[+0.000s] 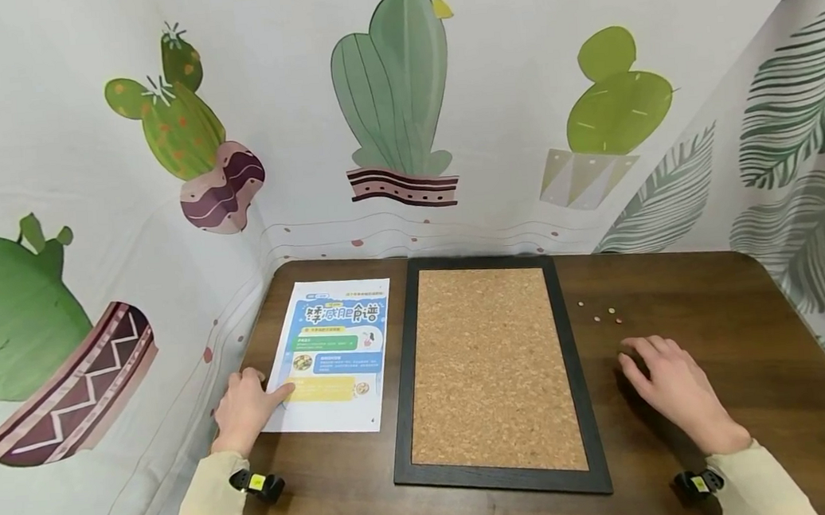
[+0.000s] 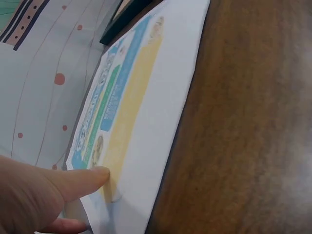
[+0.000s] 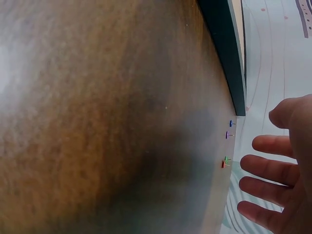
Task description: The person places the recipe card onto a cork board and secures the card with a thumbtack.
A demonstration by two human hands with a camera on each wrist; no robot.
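A printed sheet of paper (image 1: 337,410) with blue, green and yellow panels lies at the left of the table. My left hand (image 1: 242,405) is at its left edge, pinching it there: the thumb (image 2: 90,181) lies across the sheet's yellow panel, and the other fingers are at the edge, partly hidden. Right of the sheet lies a framed cork board (image 1: 492,364). My right hand (image 1: 669,387) holds nothing, its fingers spread and loosely bent beside several small push pins (image 3: 227,135), coloured blue, purple, green and red.
The brown wooden table (image 1: 734,331) meets a white cloth (image 1: 492,60) printed with cacti and leaves at the back and left. The board's dark frame (image 1: 593,436) stands between the sheet and the pins. Black wrist cameras (image 1: 257,484) sit on both wrists.
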